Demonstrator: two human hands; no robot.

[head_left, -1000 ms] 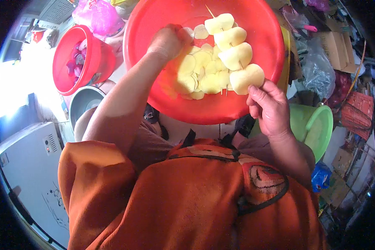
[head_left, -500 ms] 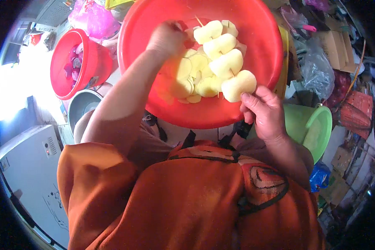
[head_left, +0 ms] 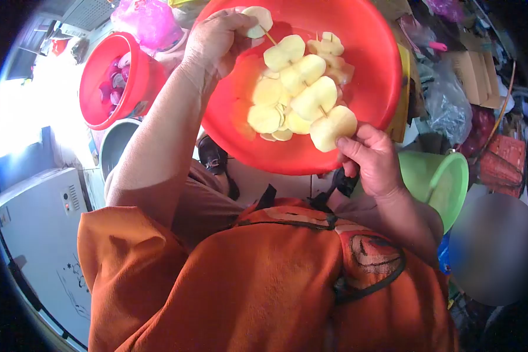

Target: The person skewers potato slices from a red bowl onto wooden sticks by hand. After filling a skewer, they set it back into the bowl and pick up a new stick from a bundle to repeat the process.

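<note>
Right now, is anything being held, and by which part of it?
The right hand holds the skewer by its near end, at the last pale slice. The left hand holds a single slice by its edge, at the skewer's far tip.

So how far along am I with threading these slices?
Partway, it seems. What looks like a filled skewer lies in the red basin. Your right hand holds another stick with four slices; your left hand has a fifth slice at its tip. Loose slices below are left to thread.
</note>
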